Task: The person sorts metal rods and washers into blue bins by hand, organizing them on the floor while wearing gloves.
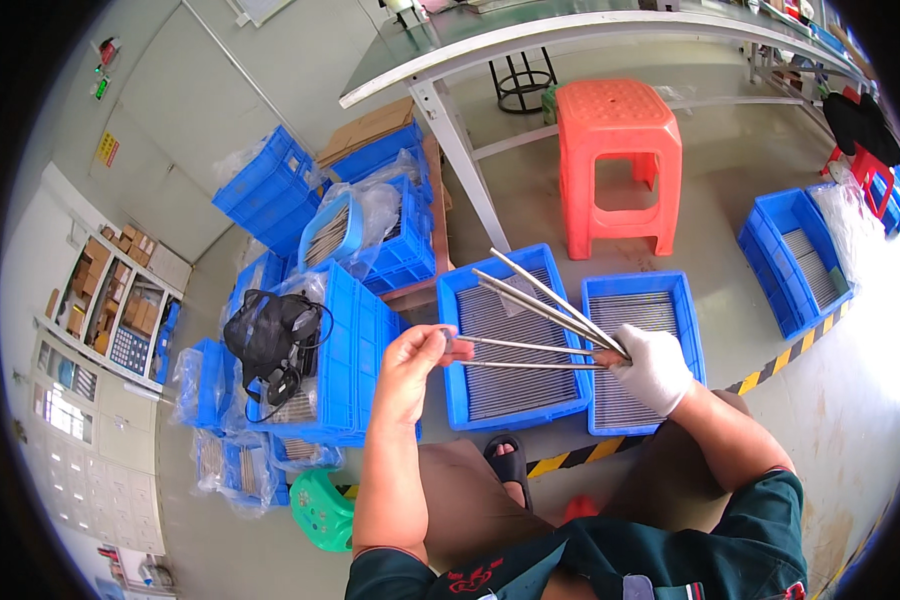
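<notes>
Metal rods (pixel 555 314) above bin-rims (pixel 520 416) (floor (pixel 722 322) alongside)

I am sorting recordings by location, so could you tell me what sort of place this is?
Probably a factory workshop: blue crates hold many thin rods, a long workbench stands behind, and striped tape marks the floor.

Right hand (pixel 658 370) grips metal rods (pixel 578 325); left hand (pixel 410 362) at one tip
</notes>
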Tool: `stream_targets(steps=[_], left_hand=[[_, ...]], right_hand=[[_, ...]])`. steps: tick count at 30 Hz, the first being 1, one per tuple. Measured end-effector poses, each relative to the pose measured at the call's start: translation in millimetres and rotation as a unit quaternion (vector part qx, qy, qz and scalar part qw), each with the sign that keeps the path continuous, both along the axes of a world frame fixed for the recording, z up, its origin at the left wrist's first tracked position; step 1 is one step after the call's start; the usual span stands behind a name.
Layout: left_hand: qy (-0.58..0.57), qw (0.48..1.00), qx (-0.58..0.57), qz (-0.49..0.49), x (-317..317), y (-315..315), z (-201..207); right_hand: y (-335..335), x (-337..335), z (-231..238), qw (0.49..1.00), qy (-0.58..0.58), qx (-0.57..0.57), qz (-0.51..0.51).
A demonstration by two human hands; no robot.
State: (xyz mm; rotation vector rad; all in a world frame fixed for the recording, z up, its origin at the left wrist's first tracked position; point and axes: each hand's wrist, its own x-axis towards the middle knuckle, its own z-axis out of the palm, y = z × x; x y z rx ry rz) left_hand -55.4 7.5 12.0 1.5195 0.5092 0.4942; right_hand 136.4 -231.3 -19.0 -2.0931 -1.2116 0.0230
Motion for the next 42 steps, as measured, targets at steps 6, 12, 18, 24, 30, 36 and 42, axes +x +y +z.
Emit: stream_targets(steps=[6,12,18,24,30,36,42], left_hand=[[-0.025,0.997,-0.053,-0.059,14,0,-7],[-0.005,1.0,-0.01,-0.025,-8,2,-1],[-0.039,0.993,-0.064,-0.089,15,-18,-4],[-0.026,0.998,0.033,0.039,-6,11,3],[-0.072,0.995,-0.071,-0.011,12,10,-6],[-0.047,0.994,-0.062,-0.078,3,7,-7],[-0.04,0.991,-0.076,-0.104,0,7,-7]], right_hand=[[-8,1,3,1.0,-0.023,0.003,-0.001],[-1,-8,9,0.997,-0.07,-0.006,0.033],[-8,-7,2,0.999,-0.019,-0.028,0.023],[-4,-1,7,0.999,0.03,-0.017,0.005],[-8,4,4,0.88,0.463,-0.074,0.074],[-3,-7,7,0.802,0.585,-0.071,0.101],[-4,-4,7,0.816,0.562,-0.091,0.101]])
